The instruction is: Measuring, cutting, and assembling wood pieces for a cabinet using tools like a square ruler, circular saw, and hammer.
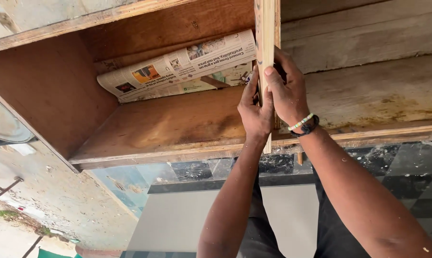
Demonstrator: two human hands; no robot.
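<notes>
- Two hands grip one upright wooden board (266, 33) at the open cabinet (177, 129).
- Left hand (255, 114) clasps the board's near edge; right hand (287, 93) is wrapped around its far side.
- Board stands beside a folded newspaper (177, 67) on the shelf.
- Step judged: seating the divider. Next move calls for squaring it upright.

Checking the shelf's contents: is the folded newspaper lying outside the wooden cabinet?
No, the folded newspaper lies inside the wooden cabinet, against its back.

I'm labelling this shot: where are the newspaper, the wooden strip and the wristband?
newspaper (177, 67), head view, middle of the folded front.
wooden strip (266, 33), head view, upper edge face.
wristband (302, 123), head view, beads on right wrist.
</notes>
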